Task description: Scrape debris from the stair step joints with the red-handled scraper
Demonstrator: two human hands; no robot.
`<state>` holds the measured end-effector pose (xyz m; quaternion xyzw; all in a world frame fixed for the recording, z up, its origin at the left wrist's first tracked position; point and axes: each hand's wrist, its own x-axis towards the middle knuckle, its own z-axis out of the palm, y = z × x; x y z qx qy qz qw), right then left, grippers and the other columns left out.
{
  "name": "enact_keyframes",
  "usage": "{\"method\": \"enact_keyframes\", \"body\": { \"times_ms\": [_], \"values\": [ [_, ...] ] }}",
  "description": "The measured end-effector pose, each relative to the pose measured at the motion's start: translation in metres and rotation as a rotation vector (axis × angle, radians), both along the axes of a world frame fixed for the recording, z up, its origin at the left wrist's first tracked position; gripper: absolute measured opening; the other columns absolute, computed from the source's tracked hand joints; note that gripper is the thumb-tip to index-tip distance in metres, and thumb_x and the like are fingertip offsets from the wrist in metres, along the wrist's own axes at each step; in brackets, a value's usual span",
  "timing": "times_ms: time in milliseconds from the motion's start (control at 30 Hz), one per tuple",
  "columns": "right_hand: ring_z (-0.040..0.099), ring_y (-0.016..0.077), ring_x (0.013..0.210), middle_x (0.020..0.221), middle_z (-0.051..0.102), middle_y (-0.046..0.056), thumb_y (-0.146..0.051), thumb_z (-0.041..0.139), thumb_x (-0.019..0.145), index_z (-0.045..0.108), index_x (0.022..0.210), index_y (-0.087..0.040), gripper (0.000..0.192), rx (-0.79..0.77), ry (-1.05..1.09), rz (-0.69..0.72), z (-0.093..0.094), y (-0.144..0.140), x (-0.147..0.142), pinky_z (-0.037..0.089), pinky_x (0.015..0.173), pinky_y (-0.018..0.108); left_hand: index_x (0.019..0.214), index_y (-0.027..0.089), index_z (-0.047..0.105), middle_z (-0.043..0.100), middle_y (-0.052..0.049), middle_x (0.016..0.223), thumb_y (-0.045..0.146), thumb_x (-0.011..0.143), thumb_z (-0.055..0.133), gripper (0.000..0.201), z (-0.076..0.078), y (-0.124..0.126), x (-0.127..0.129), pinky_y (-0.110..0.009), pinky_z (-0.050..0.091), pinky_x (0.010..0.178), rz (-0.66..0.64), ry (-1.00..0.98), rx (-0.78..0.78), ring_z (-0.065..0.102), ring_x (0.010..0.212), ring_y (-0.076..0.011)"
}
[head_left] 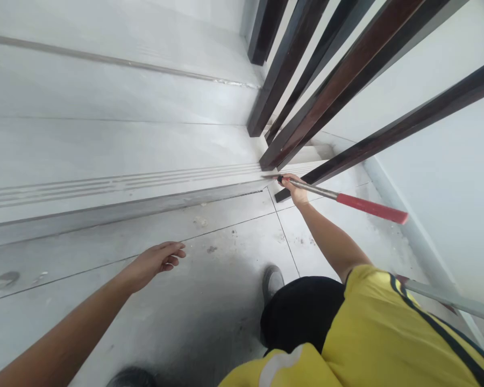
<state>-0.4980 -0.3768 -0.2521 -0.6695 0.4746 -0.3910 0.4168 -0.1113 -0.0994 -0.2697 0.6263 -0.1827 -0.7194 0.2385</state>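
Tool: scraper [339,198], blade touching the stair edge [145,185], handle trailing rightward.
Right hand [295,189]: gripping scraper's shaft.
Left hand [157,260]: hovering apart, empty, below the stair edge.

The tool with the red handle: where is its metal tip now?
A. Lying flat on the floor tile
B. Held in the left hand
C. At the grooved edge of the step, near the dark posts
C: the right hand holds the tool by its metal shaft, tip against the step edge below the dark posts.

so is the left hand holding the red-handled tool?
No. The left hand hangs empty, fingers loosely curled, over the grey tiled floor, while the right hand grips the red-handled metal tool by its shaft.
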Motion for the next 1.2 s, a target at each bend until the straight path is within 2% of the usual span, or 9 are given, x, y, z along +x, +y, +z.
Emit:
{"method": "enact_keyframes", "body": {
  "times_ms": [100,300,400,567,667,800,967,1100,1200],
  "values": [
    [0.064,0.0192,0.086,0.09,0.067,0.003,-0.042,0.065,0.071,0.063,0.087,-0.021,0.026,-0.016,-0.055,-0.015,0.005,0.002,0.002,0.051,0.082,0.038,0.098,0.02,0.064,0.062,-0.006,0.099,0.054,0.069,0.062,0.045,0.0,-0.002,-0.001,-0.023,0.046,0.069,0.022,-0.013,0.004,0.054,0.075,-0.0118],
    [0.064,0.0197,0.086,0.088,0.067,0.004,-0.041,0.067,0.069,0.063,0.085,-0.02,0.026,0.053,-0.061,-0.011,0.013,0.001,0.003,0.051,0.083,0.038,0.1,0.02,0.063,0.062,-0.006,0.101,0.054,0.07,0.062,0.045,0.0,0.001,0.002,-0.023,0.047,0.068,0.011,0.016,-0.014,0.055,0.075,-0.0116],
    [0.064,0.0203,0.086,0.086,0.067,0.003,-0.041,0.067,0.067,0.062,0.084,-0.02,0.027,0.069,-0.076,-0.035,0.014,-0.003,0.002,0.051,0.082,0.038,0.098,0.019,0.064,0.062,-0.008,0.1,0.054,0.069,0.062,0.045,0.001,0.003,0.004,-0.025,0.048,0.068,0.046,-0.014,-0.029,0.056,0.074,-0.0133],
    [0.064,0.0208,0.086,0.085,0.067,0.003,-0.043,0.07,0.064,0.062,0.081,-0.02,0.03,0.123,-0.094,-0.01,0.015,-0.008,0.001,0.051,0.082,0.038,0.099,0.019,0.064,0.062,-0.008,0.101,0.054,0.068,0.063,0.046,0.008,0.001,0.002,-0.025,0.047,0.069,0.007,0.006,-0.014,0.055,0.076,-0.0132],
    [0.064,0.0205,0.085,0.086,0.066,0.003,-0.043,0.07,0.064,0.062,0.08,-0.019,0.03,0.116,-0.137,-0.004,0.017,-0.01,0.001,0.051,0.083,0.038,0.099,0.02,0.064,0.062,-0.007,0.1,0.054,0.068,0.063,0.047,0.012,0.0,0.0,-0.025,0.047,0.07,0.037,-0.006,-0.007,0.055,0.075,-0.0126],
    [0.065,0.0205,0.085,0.083,0.067,0.004,-0.043,0.071,0.063,0.061,0.081,-0.019,0.031,0.129,-0.168,0.014,0.017,-0.011,0.0,0.051,0.083,0.039,0.096,0.019,0.065,0.062,-0.007,0.098,0.053,0.067,0.065,0.045,0.01,0.001,-0.002,-0.023,0.046,0.067,0.032,0.011,0.006,0.054,0.073,-0.0117],
    [0.064,0.021,0.087,0.093,0.066,0.005,-0.045,0.071,0.062,0.061,0.081,-0.019,0.033,0.125,-0.154,-0.018,0.015,-0.008,-0.002,0.051,0.084,0.04,0.098,0.021,0.064,0.062,-0.006,0.099,0.053,0.068,0.063,0.044,0.007,0.003,-0.001,-0.023,0.046,0.067,0.051,0.008,-0.003,0.054,0.074,-0.0115],
    [0.064,0.0207,0.086,0.086,0.067,0.004,-0.043,0.072,0.062,0.062,0.081,-0.02,0.031,0.128,-0.174,0.036,0.015,-0.013,-0.004,0.05,0.084,0.039,0.095,0.019,0.065,0.062,-0.008,0.099,0.052,0.068,0.063,0.043,0.011,0.003,-0.004,-0.023,0.046,0.065,0.02,0.005,0.007,0.055,0.073,-0.0125],
    [0.065,0.0201,0.086,0.091,0.067,0.004,-0.04,0.073,0.06,0.063,0.083,-0.02,0.032,0.17,-0.181,0.046,0.014,-0.014,-0.008,0.051,0.083,0.039,0.098,0.02,0.065,0.062,-0.008,0.099,0.053,0.07,0.062,0.044,0.013,0.002,-0.005,-0.025,0.047,0.068,0.016,0.0,-0.029,0.055,0.074,-0.0131]
  ]
}}
